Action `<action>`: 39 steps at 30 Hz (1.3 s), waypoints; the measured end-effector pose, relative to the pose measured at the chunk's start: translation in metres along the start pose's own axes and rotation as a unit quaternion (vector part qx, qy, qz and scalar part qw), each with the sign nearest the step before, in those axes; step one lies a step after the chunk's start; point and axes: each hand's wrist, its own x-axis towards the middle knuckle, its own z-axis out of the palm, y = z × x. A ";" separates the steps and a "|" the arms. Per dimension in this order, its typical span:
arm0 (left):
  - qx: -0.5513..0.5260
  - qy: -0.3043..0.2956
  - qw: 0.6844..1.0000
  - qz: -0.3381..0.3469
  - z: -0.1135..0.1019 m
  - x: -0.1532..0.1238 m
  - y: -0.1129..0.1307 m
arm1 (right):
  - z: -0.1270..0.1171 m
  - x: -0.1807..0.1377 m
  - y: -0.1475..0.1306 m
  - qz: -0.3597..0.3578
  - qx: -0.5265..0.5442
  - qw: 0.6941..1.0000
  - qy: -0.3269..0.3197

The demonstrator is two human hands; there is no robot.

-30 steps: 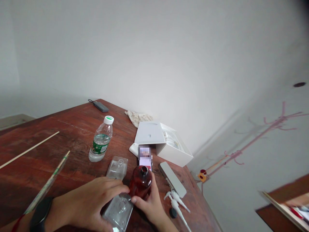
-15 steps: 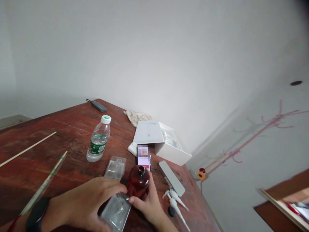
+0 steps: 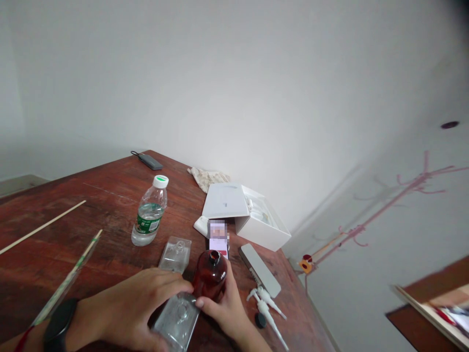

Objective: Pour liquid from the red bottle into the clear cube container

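Note:
My left hand [image 3: 146, 303] is closed around a clear square bottle [image 3: 178, 320] at the bottom of the view, thumb on the near side and fingers on the far side. My right hand [image 3: 229, 308] wraps a brown bottle [image 3: 210, 276] with an open neck; its thumb reaches across to the clear bottle's edge. The two bottles are side by side. Beyond them lies a second clear bottle [image 3: 176, 254], partly covered by my left fingers. Two white pump heads [image 3: 266, 305] and a small black cap [image 3: 260, 320] lie right of my right hand.
A water bottle [image 3: 149, 212] stands on the wooden table [image 3: 110, 195]. Behind the brown bottle are a phone [image 3: 219, 244], a white open box [image 3: 262, 230] and a grey-white slab [image 3: 260, 269]. Chopsticks [image 3: 69, 278] lie left; a coat rack [image 3: 388, 195] stands right.
The brown bottle's mouth has tipped very slightly. Both hands keep their grips in nearly the same place.

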 end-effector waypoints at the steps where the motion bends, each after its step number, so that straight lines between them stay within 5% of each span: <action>1: 0.002 -0.003 1.000 0.000 0.000 0.000 -0.001 | 0.000 0.000 -0.001 -0.006 -0.004 1.000 -0.001; 5: 0.008 -0.001 1.000 0.019 -0.002 -0.001 -0.003 | -0.001 0.001 -0.002 -0.035 -0.032 0.999 -0.004; 12: -0.012 0.088 0.995 0.054 0.000 -0.005 -0.009 | -0.012 0.003 -0.010 -0.124 -0.132 0.983 0.026; 20: -0.067 0.153 0.986 0.026 0.015 -0.002 -0.024 | -0.037 0.007 -0.051 -0.222 -0.333 0.916 -0.017; 39: -0.063 0.124 0.990 0.025 0.019 0.002 -0.022 | -0.056 -0.013 -0.095 -0.185 -0.499 0.835 -0.140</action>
